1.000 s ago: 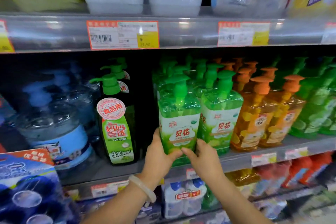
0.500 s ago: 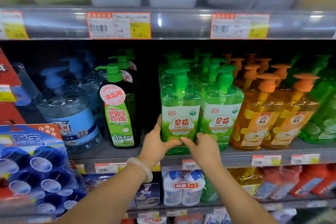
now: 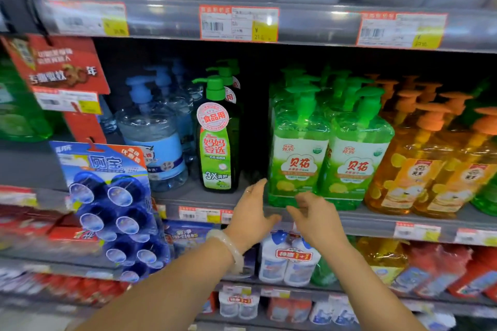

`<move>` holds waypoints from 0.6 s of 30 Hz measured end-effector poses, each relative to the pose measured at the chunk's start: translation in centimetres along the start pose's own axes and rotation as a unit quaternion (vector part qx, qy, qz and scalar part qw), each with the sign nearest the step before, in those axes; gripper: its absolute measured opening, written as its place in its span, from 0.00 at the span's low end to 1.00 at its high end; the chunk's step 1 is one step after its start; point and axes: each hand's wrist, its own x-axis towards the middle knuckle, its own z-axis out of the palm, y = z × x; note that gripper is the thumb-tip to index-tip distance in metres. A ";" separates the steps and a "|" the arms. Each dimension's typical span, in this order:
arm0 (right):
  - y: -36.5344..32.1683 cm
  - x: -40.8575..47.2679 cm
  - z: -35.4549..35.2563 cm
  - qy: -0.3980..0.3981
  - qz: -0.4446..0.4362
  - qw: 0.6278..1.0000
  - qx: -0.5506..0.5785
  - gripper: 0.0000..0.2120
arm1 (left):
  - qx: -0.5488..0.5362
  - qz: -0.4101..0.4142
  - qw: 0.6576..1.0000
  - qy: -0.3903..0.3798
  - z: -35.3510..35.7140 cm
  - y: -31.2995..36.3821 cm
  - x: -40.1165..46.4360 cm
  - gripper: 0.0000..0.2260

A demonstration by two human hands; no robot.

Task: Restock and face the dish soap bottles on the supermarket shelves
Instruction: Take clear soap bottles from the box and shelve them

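The shelf [image 3: 376, 223] carries your stock in rows, and the green twin-pack [image 3: 328, 158] stands upright at its front edge, labels square to you, orange bottles [image 3: 419, 166] touching its right side. To its left is a dark gap, then the dark green bottle [image 3: 219, 142], which stands a little back from the edge. Your left hand [image 3: 252, 212] hovers just off the pack's lower left corner, fingers spread and holding nothing. Your right hand [image 3: 314, 217] sits just below the pack's base, fingers loosely curled, its grip empty too. The dark green bottle lies up and to the left of your left hand, the nearer one, its long axis vertical; I judge that is your next reach.
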 end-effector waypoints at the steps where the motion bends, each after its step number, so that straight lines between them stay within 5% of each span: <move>1: -0.9 -0.4 0.5 -0.014 -0.025 0.999 -0.016 0.18 | 0.028 0.014 0.999 -0.005 -0.6 -0.7 -0.9 0.32; 8: -11.1 -3.7 8.4 -0.141 -0.154 0.967 -0.146 0.20 | 0.233 0.010 0.972 -0.017 -10.3 -9.1 -8.1 0.25; 15: -27.8 -12.4 20.4 -0.216 -0.285 0.914 -0.190 0.13 | 0.346 -0.136 0.928 0.008 -23.2 -20.8 -22.6 0.24; 18: -35.2 -17.6 25.2 -0.243 -0.338 0.889 -0.189 0.17 | 0.343 -0.206 0.915 0.046 -27.8 -25.4 -29.8 0.21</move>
